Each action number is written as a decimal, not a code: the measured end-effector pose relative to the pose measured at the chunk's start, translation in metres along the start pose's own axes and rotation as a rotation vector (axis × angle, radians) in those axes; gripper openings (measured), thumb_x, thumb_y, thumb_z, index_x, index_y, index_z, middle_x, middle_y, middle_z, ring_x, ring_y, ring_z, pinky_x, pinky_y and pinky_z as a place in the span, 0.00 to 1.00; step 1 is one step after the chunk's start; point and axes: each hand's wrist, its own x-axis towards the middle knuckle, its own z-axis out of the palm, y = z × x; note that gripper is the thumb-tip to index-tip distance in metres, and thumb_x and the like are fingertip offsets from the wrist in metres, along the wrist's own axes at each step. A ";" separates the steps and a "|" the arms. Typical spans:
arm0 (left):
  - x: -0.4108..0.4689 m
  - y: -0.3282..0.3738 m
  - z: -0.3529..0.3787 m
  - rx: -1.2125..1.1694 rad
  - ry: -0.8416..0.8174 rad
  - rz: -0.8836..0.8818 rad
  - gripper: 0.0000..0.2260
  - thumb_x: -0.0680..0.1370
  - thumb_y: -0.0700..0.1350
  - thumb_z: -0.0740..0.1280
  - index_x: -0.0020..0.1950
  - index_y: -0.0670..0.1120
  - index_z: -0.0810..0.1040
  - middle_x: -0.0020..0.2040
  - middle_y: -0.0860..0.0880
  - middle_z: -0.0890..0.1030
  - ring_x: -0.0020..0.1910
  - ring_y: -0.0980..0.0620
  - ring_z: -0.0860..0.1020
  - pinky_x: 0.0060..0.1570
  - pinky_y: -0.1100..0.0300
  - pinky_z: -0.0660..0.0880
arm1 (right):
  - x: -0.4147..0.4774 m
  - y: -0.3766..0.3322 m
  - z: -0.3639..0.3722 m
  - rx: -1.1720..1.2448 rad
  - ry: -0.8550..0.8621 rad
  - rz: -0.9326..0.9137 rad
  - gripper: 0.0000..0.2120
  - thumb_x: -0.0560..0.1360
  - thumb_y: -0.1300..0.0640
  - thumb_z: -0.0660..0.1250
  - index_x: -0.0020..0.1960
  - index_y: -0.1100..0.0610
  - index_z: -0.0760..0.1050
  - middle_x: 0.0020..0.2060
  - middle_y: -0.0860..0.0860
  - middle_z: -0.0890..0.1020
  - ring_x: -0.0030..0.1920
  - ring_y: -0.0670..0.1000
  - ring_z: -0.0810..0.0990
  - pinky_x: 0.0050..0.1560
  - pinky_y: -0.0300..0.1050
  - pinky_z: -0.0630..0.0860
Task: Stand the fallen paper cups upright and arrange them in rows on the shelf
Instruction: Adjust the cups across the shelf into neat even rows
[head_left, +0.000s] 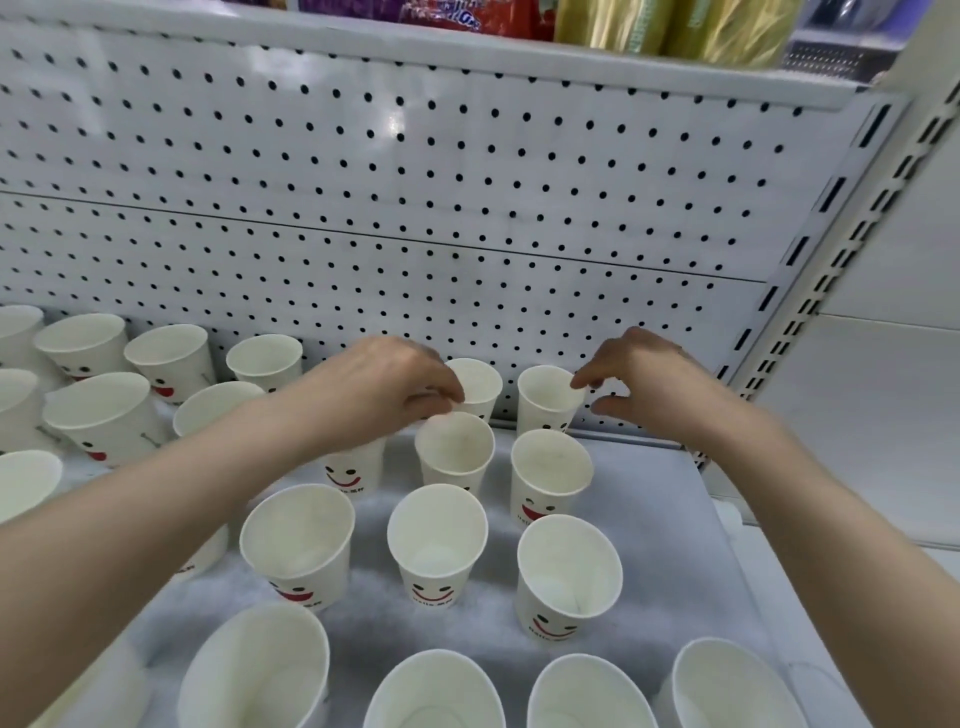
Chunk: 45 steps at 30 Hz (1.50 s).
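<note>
Head view of the shelf (649, 545), which is wearing a grey fleecy liner. The paper cups (436, 540), white with a red smiling mouth and black eyes, are all standing mouth up in rows running from near to far. More are sitting in looser rows at the far left.

You are reaching both bare forearms toward the far row. Your left hand (395, 384) is hanging palm down with its fingertips bunched together. They are meeting at the spot where the far middle cup (480, 384) is standing just behind the second-row cup (454, 449). You cannot tell from this view which of the two the fingertips are touching, or whether they are pinching anything.

Your right hand (641, 376) is curling over the far right cup (548, 397), which is standing against the pegboard (415, 182). Its forefinger is touching the right edge of the rim and the thumb is lying just outside the wall, so the rim is sitting between them in a light pinch. The other fingers are folding loosely behind.

Coloured packets (467, 15) are lying on the upper shelf (363, 39) above the pegboard.
</note>
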 end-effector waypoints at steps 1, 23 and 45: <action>0.007 -0.004 0.000 0.020 0.008 -0.033 0.09 0.77 0.48 0.68 0.56 0.54 0.81 0.55 0.57 0.81 0.52 0.54 0.78 0.49 0.60 0.71 | 0.006 0.001 0.004 -0.022 -0.045 0.013 0.15 0.73 0.53 0.73 0.58 0.42 0.79 0.50 0.43 0.79 0.53 0.46 0.71 0.49 0.44 0.74; 0.011 -0.014 -0.005 0.175 0.113 0.101 0.10 0.73 0.43 0.72 0.54 0.51 0.83 0.55 0.52 0.82 0.54 0.48 0.78 0.49 0.56 0.74 | -0.013 -0.033 -0.003 0.064 0.072 -0.101 0.06 0.75 0.53 0.69 0.51 0.46 0.82 0.43 0.42 0.80 0.47 0.46 0.72 0.43 0.43 0.70; -0.111 -0.045 -0.040 0.216 0.051 -0.172 0.10 0.76 0.49 0.68 0.57 0.58 0.80 0.58 0.58 0.78 0.54 0.54 0.76 0.51 0.57 0.72 | -0.002 -0.120 -0.008 -0.132 -0.005 -0.255 0.09 0.77 0.52 0.66 0.56 0.45 0.80 0.46 0.46 0.82 0.50 0.48 0.71 0.50 0.52 0.76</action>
